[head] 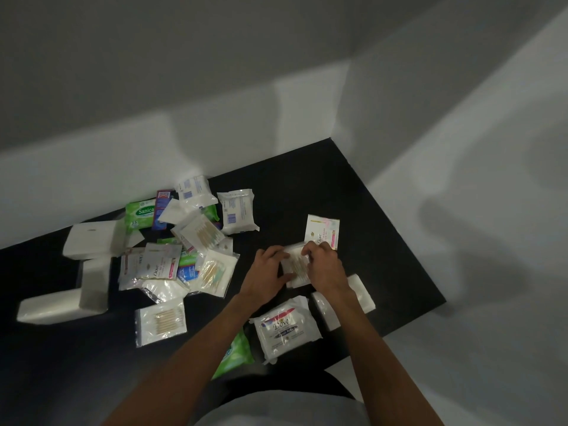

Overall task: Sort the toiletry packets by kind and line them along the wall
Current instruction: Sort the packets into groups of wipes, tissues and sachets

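Bare forearms [196,345] reach up from the bottom edge and meet over the black table [353,192]. The left hand [269,267] and the right hand [322,265] are close together, both clamped on one clear swab packet [295,267], fingers curled over its two sides. It lies low on the table, or just above it; I cannot tell which. Just beyond the right hand lies a Dove sachet [322,230]. A white tissue pack [361,292] shows under the right wrist, and a Dove wipes pack [284,329] and a green wipes pack [235,353] sit nearer the body. Further left is the unsorted heap: more swab bags [161,322], Dove sachets [158,265], a green Sanica pack [140,215], a white barcoded pack [238,210] and white tissue blocks [92,238], overlapping and at all angles. Only the far edge of this heap comes near the wall [215,118]. Sorting looks to be at an early stage, with one swab packet picked out and nothing yet lined up in a row. The next move probably calls for setting this packet down flat in a spot of its own, then pulling the other swab bags out of the heap to join it. Those bags are thin and slippery, and lifting one may drag its neighbours along.
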The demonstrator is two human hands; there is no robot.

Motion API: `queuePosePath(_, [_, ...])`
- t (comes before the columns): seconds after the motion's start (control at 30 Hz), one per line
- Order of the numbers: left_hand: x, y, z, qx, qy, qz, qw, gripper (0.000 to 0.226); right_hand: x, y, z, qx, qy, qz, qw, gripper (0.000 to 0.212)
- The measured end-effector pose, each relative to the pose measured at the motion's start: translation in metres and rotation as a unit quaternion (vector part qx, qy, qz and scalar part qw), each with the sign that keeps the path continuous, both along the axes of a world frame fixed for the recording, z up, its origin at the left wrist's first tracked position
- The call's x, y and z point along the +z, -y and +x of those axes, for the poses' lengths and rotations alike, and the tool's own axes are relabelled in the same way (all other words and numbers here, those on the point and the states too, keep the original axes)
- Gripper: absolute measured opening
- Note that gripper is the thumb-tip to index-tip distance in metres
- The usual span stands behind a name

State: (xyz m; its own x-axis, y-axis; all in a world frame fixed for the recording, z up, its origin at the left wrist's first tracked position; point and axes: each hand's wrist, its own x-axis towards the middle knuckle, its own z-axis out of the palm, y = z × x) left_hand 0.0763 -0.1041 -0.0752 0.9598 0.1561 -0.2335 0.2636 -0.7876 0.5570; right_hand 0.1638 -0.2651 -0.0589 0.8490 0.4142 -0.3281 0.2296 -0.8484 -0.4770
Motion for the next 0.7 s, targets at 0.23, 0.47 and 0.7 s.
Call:
queuePosePath(0.23, [0.004,-0.005,-0.007,0.019,0.022,-0.007,1.0,0.057,0.004,-0.001,-0.001,0.009,0.012,-0.019,1.0,0.029])
queuePosePath(0.47, [0.02,-0.036,-0.034,0.127,0.101,0.008,0.987,0.039,0.015,-0.009,-0.007,0.012,0.082,0.002,0.997,0.026])
queuePosePath(0.7, [0.02,-0.081,-0.079,0.267,0.122,0.006,0.956,0.027,0.023,-0.043,-0.019,0.08,0.058,0.087,0.991,0.018])
